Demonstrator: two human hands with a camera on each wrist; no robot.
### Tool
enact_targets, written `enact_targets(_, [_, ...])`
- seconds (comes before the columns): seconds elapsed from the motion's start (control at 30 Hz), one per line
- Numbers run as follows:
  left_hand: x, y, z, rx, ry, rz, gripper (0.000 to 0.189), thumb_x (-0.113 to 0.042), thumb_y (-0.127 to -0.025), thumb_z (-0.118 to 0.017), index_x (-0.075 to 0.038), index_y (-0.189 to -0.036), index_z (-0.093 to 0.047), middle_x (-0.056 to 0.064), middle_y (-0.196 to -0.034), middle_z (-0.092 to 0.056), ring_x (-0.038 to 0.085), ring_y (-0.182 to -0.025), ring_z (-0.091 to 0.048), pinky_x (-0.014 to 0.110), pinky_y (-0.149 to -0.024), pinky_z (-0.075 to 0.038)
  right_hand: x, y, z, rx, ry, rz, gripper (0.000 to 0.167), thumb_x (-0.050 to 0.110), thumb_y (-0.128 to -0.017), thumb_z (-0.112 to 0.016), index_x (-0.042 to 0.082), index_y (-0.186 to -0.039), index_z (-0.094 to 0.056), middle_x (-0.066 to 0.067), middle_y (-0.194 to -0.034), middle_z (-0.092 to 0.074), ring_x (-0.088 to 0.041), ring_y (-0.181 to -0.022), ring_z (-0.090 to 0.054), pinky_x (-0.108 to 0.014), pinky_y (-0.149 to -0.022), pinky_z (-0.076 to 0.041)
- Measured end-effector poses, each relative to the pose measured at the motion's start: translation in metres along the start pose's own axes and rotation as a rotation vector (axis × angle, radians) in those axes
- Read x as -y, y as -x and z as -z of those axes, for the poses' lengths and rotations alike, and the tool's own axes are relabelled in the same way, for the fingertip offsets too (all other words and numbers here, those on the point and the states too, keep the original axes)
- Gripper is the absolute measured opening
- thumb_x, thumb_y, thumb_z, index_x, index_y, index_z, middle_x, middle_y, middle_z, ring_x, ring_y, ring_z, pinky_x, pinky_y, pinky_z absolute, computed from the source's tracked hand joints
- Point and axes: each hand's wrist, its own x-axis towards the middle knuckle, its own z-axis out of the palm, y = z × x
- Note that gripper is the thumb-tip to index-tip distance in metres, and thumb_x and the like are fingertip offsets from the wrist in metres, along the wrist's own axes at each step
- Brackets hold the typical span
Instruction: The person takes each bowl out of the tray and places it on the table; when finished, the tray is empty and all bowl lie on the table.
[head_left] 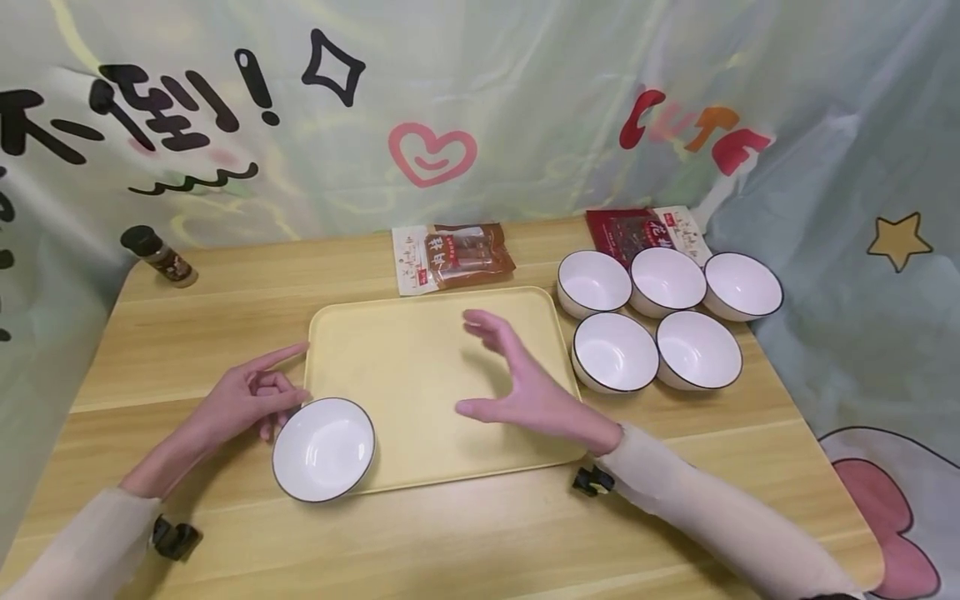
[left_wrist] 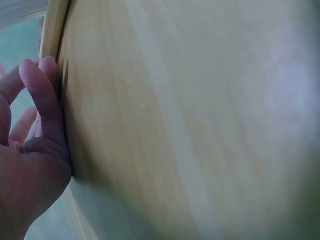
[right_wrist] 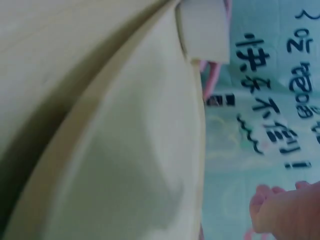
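Note:
My left hand (head_left: pixel 243 396) rests at the left edge of a pale yellow tray (head_left: pixel 405 367). Its index finger points along the table to the tray's rim, the other fingers are loosely bent, and it grips nothing. Just in front of its thumb, a white bowl (head_left: pixel 324 450) with a dark rim overlaps the tray's near left corner. Over the right half of the tray hovers my right hand (head_left: pixel 528 387), thumb and fingers spread apart with nothing between them. The left wrist view has the left hand (left_wrist: pixel 32 175) low beside the tray rim.
Several matching white bowls (head_left: pixel 615 352) stand in two rows right of the tray. Behind the tray lies a brown spice packet (head_left: pixel 453 257); a red packet (head_left: pixel 637 233) lies behind the bowls. A small dark-capped jar (head_left: pixel 160 257) is at the back left, and a printed curtain (head_left: pixel 525 108) surrounds the table.

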Motion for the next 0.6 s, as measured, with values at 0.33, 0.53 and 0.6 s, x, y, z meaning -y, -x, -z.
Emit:
enact_targets(0.33, [-0.004,0.001,-0.003,-0.004,0.006,-0.013,0.08,-0.005,-0.103,-0.077,-0.003,-0.17,-0.034,0.015,-0.085,-0.071,0.015,-0.061,-0.063,0.032,-0.046,-0.054,-0.007,-0.024,-0.054,0.248,-0.058,-0.035,0.102,0.032,-0.093,-0.088,0.015,-0.172,-0.024,-0.007,-0.172,-0.033,-0.023,-0.149,-0.045,-0.046,-0.121,-0.039])
enact_targets(0.53, [-0.003,0.001,-0.003,-0.016,0.005,0.006,0.081,-0.007,-0.102,-0.079,-0.005,-0.171,-0.035,0.015,-0.085,-0.071,0.015,-0.06,-0.063,0.033,-0.047,-0.054,-0.008,-0.035,-0.076,0.321,-0.066,-0.025,0.101,0.033,-0.095,-0.087,0.017,-0.173,-0.025,-0.007,-0.17,-0.036,-0.017,-0.125,-0.062,-0.036,-0.104,-0.054])
enact_targets(0.6, [-0.003,0.001,-0.003,-0.018,0.005,0.008,0.081,-0.007,-0.102,-0.079,-0.005,-0.171,-0.036,0.015,-0.085,-0.071,0.015,-0.06,-0.062,0.033,-0.047,-0.054,-0.008,-0.038,-0.081,0.337,-0.061,-0.028,0.1,0.033,-0.095,-0.087,0.018,-0.173,-0.026,-0.006,-0.169,-0.038,-0.014,-0.117,-0.065,-0.033,-0.099,-0.056])
